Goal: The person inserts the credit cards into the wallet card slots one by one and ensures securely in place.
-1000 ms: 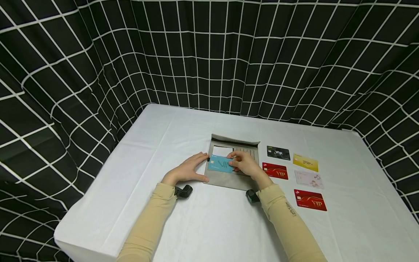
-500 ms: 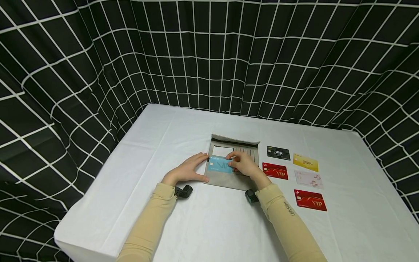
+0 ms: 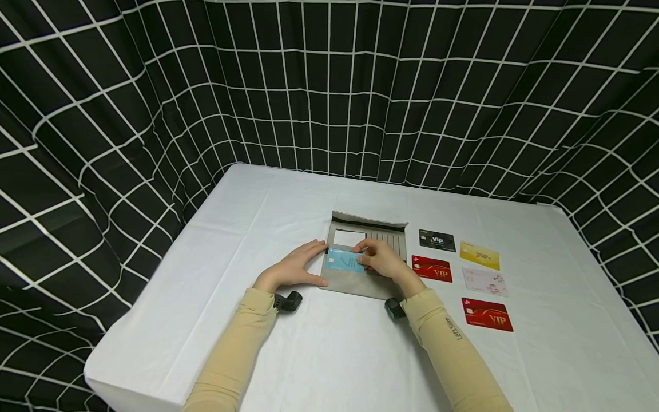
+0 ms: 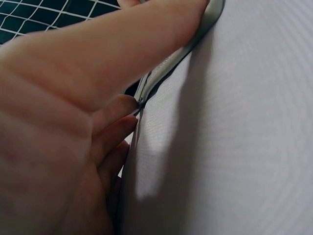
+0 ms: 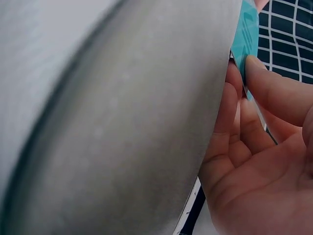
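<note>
A grey card wallet (image 3: 355, 281) lies open on the white table, its flap folded away at the far side and a row of slots to the upper right. Thumb and fingers of my right hand (image 3: 383, 257) pinch the right end of a light-blue VIP card (image 3: 341, 260), which lies over the wallet's left half. In the right wrist view the thumb presses on the blue card's face (image 5: 246, 36), with fingers behind it. Spread along the wallet's left edge, my left hand (image 3: 296, 266) touches it with straight fingers and thumb. A white panel (image 3: 349, 238) shows just above the blue card.
To the right of the wallet lie a black VIP card (image 3: 437, 240), a yellow card (image 3: 480, 255), a pale pink flowered card (image 3: 485, 281) and two red VIP cards, one nearer the wallet (image 3: 431, 269). Black curtains with white grid lines (image 3: 309, 86) surround the table.
The blue card has shifted slightly toward the near side and lies flatter over the wallet, my right hand moving a little with it. My left hand has stayed in place.
</note>
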`<state>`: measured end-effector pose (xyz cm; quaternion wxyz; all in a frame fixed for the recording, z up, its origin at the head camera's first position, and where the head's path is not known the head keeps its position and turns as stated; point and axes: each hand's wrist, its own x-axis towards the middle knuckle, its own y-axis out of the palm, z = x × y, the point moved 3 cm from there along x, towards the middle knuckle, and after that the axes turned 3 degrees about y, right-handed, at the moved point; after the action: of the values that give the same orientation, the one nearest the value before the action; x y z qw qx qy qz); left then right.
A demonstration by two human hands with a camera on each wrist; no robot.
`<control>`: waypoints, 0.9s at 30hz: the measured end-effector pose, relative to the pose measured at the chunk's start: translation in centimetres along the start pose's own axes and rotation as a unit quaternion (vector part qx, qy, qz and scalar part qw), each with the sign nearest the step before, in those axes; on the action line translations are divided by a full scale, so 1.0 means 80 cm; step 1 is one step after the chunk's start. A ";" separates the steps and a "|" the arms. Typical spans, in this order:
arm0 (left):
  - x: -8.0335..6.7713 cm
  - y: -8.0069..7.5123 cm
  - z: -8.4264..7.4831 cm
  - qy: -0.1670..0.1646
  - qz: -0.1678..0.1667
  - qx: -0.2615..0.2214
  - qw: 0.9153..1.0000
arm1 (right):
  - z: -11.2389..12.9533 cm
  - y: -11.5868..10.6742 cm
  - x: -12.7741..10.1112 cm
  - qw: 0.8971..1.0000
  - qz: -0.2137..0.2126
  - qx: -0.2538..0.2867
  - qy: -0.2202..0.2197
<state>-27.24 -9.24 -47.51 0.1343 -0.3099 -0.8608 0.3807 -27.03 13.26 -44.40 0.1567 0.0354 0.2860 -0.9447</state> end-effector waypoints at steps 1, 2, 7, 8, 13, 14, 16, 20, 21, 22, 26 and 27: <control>0.000 0.000 0.001 0.000 0.000 0.000 1.000 | 0.000 0.000 0.000 1.000 0.002 0.000 -0.001; 0.000 0.000 0.001 0.000 0.000 0.000 1.000 | -0.001 0.001 0.000 1.000 0.005 -0.001 -0.003; 0.000 0.001 0.004 -0.001 0.001 0.001 1.000 | -0.002 0.004 -0.001 1.000 0.023 -0.005 -0.002; 0.000 0.001 0.004 -0.001 0.002 0.000 1.000 | -0.002 0.005 -0.001 1.000 0.027 -0.006 -0.003; 0.001 0.000 0.002 0.005 0.001 0.006 1.000 | 0.002 0.005 -0.003 0.999 0.049 -0.013 -0.014; 0.001 0.000 0.002 0.005 0.001 0.007 1.000 | 0.003 0.005 -0.004 0.998 0.058 -0.017 -0.016; 0.001 0.000 0.002 0.004 0.000 0.008 1.000 | 0.004 0.006 -0.004 0.996 0.076 -0.031 -0.021; 0.001 0.001 0.003 0.003 -0.002 0.003 1.000 | 0.005 0.009 -0.004 0.991 0.107 -0.068 -0.049; 0.000 0.001 0.003 0.004 -0.002 0.002 1.000 | 0.004 0.009 -0.004 0.989 0.111 -0.076 -0.059; 0.000 0.001 0.003 0.005 -0.002 0.001 1.000 | 0.005 0.009 -0.004 0.988 0.114 -0.082 -0.070; -0.001 0.000 0.002 0.003 0.001 0.001 1.000 | 0.006 0.009 -0.006 0.984 0.121 -0.094 -0.090; -0.001 0.000 0.001 0.003 0.000 0.001 1.000 | 0.006 0.009 -0.006 0.984 0.122 -0.095 -0.092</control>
<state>-27.19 -9.37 -47.59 0.1366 -0.3112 -0.8601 0.3804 -26.34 12.52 -44.32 0.2986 -0.0322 0.3527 -0.8862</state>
